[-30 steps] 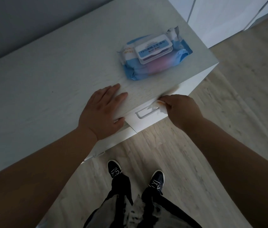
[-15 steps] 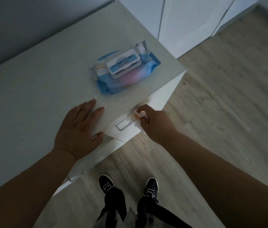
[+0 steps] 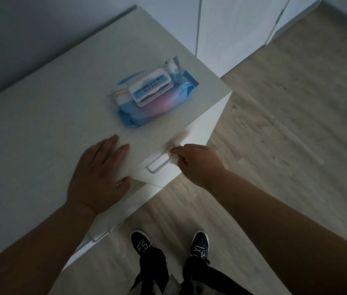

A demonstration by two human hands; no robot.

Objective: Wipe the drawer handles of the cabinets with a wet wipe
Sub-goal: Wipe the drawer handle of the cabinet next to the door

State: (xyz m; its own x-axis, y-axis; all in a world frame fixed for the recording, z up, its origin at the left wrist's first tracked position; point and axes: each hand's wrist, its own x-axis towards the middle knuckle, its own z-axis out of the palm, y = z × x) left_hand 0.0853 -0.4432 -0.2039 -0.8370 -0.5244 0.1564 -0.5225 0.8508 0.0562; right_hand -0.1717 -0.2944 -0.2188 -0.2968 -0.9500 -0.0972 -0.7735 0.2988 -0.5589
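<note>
Pinching a crumpled white wet wipe (image 3: pixel 173 160) between the thumb and curled fingers of the right hand (image 3: pixel 198 162), and pressing it against the metal drawer handle (image 3: pixel 157 166) at the end lying farther from the other hand. Gripping the wipe tightly, with only a small wad of it showing past the fingertips. Sitting on the white front of the top drawer (image 3: pixel 191 143), that handle, just under the front edge of the cabinet top (image 3: pixel 40 135).

Resting the left hand (image 3: pixel 100 173) flat on the cabinet top at that front edge, fingers straight and slightly spread, thumb lying along the edge, holding nothing.

Lying farther back on the same top, well apart from both hands: a blue and white pack of wet wipes (image 3: pixel 153 96), flat, its white flip lid facing up; not telling whether the lid is fully closed.

Showing beside the left forearm: a second handle (image 3: pixel 102 235) on a lower drawer, with nothing touching it.

Standing close to the cabinet front in dark shoes (image 3: pixel 141 244) on a pale wood-grain floor (image 3: pixel 285 135). Rising behind the far corner: white cupboard doors (image 3: pixel 232 28).
</note>
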